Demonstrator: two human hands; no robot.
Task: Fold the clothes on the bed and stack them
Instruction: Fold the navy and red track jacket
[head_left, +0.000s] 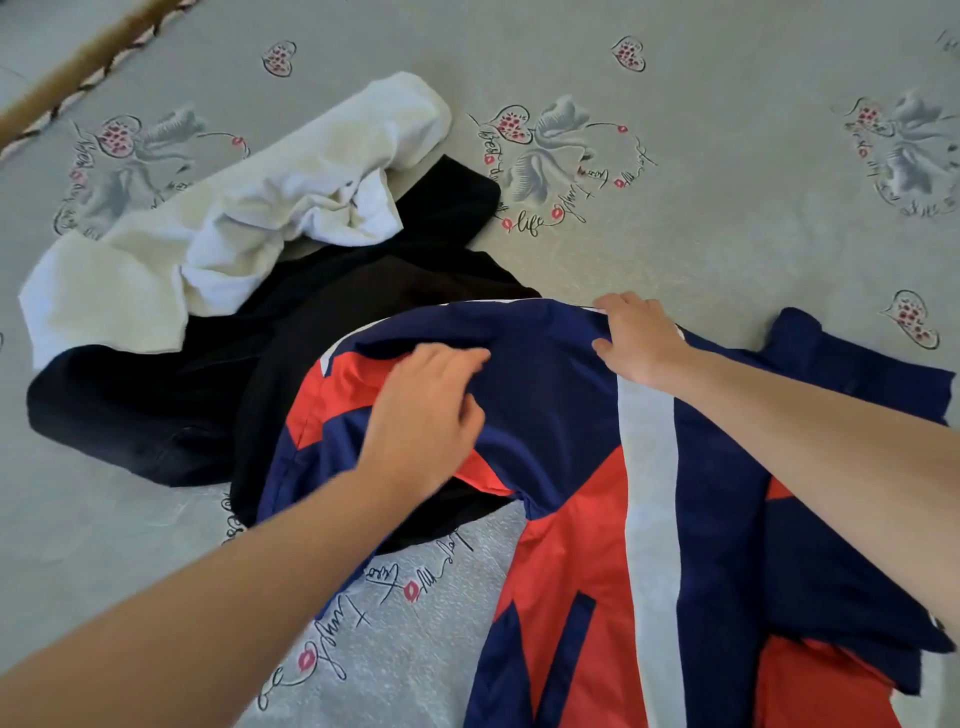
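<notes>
A navy, red and white jacket (654, 499) lies spread on the bed in front of me, partly over a black garment (171, 400). My left hand (426, 410) pinches a fold of the jacket's navy cloth near its left shoulder. My right hand (639, 338) grips the jacket's top edge by the white stripe. A crumpled white garment (249, 218) lies to the far left, resting on the black one.
The bed is covered by a grey sheet (727, 218) printed with hearts, flowers and script. A brown wooden bed edge (67, 67) runs across the top left corner.
</notes>
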